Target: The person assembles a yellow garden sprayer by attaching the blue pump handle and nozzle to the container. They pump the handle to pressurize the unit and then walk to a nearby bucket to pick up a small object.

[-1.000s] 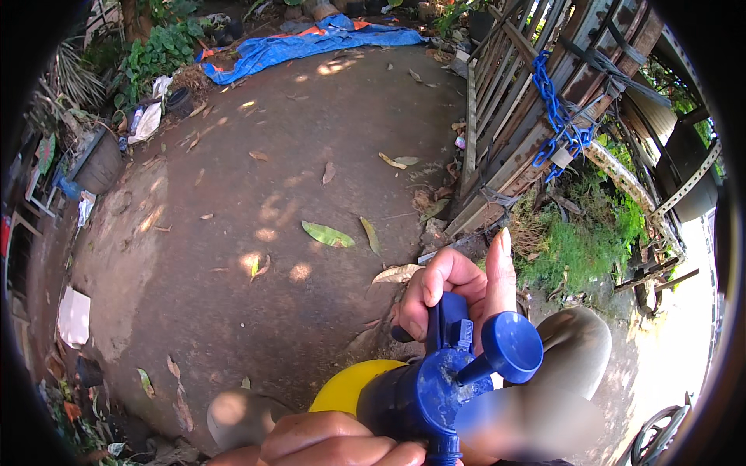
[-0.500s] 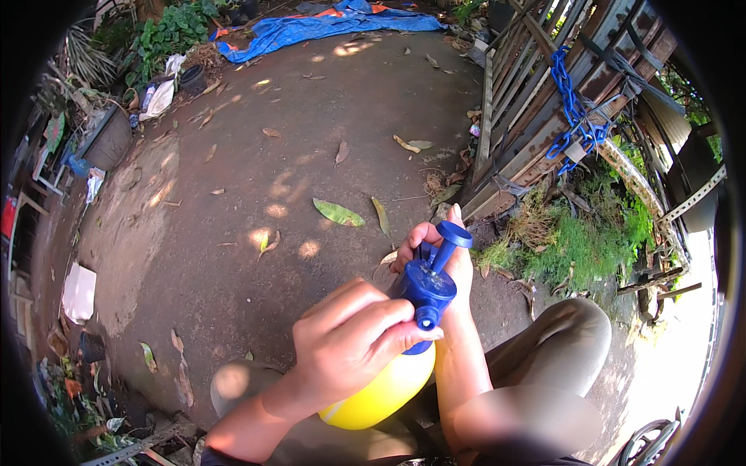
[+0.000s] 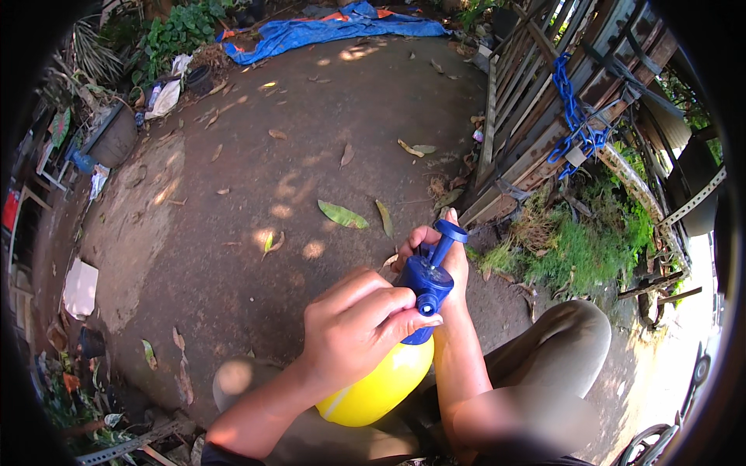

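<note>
A pump sprayer with a round yellow tank rests tilted between my legs. Its head is blue, with a raised plunger knob on top and a short round nozzle outlet pointing back at me. My left hand is closed in a pinch at the head, thumb and bent forefinger beside the outlet. From the right side my right hand wraps the back of the head, fingertips curled round its far side and thumb raised behind the plunger. Whether anything small sits in the left pinch is hidden.
A slatted wooden and metal gate with a blue chain stands at the right, above green weeds. A blue tarp lies at the far end. Fallen leaves dot the bare ground; a grey planter stands left.
The sprayer head and both hands have shifted very slightly; the left hand has turned a little upright at the outlet. Both grips stay the same. The whole view has shifted a little.
</note>
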Action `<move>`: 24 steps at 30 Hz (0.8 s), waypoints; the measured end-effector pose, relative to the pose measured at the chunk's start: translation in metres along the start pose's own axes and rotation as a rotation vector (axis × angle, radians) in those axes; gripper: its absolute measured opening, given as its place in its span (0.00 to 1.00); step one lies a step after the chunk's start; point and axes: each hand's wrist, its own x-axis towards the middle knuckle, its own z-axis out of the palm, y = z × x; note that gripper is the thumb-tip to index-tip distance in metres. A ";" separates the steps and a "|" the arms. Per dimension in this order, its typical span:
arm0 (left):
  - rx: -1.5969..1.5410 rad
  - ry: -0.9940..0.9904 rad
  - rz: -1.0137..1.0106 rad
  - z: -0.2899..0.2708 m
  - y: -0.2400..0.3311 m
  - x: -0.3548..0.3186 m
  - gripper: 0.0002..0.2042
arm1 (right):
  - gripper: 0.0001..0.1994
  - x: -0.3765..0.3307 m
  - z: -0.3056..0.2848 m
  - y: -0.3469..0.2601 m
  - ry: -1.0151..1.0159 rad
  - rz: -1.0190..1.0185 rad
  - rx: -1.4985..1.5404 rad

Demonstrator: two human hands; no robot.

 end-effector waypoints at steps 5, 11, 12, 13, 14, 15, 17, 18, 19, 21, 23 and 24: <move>0.008 -0.056 0.104 -0.013 0.021 0.006 0.14 | 0.35 -0.028 0.018 -0.025 -0.057 -0.059 -0.010; -0.018 -0.066 0.131 -0.020 0.022 0.006 0.14 | 0.39 -0.040 0.025 -0.036 -0.003 -0.108 -0.160; -0.062 -0.038 0.080 -0.014 0.007 0.003 0.15 | 0.39 -0.035 0.026 -0.033 0.094 -0.088 -0.201; -0.082 -0.001 0.027 -0.010 -0.008 0.000 0.15 | 0.41 -0.026 0.022 -0.028 0.099 -0.175 -0.492; -0.101 -0.020 -0.070 -0.009 -0.020 -0.002 0.14 | 0.41 -0.012 0.008 -0.022 0.094 -0.188 -0.648; -0.157 -0.005 -0.129 0.000 -0.041 -0.010 0.14 | 0.41 0.004 -0.008 -0.018 0.096 -0.210 -0.805; -0.133 -0.075 -0.194 0.006 -0.068 -0.018 0.12 | 0.40 0.027 -0.030 -0.007 0.097 -0.193 -0.889; -0.123 -0.104 -0.254 0.008 -0.077 -0.022 0.12 | 0.46 0.040 -0.042 0.000 0.133 -0.202 -0.977; -0.108 -0.126 -0.325 0.009 -0.088 -0.029 0.12 | 0.43 0.034 -0.032 0.004 0.188 -0.244 -1.002; -0.096 -0.098 -0.449 0.013 -0.120 -0.042 0.12 | 0.37 0.042 -0.039 0.012 0.116 -0.195 -0.966; -0.114 -0.142 -0.718 0.020 -0.157 -0.054 0.14 | 0.30 0.052 -0.050 0.030 0.066 -0.207 -1.059; -0.182 -0.131 -0.799 0.027 -0.176 -0.058 0.16 | 0.30 0.067 -0.068 0.052 0.032 -0.271 -1.099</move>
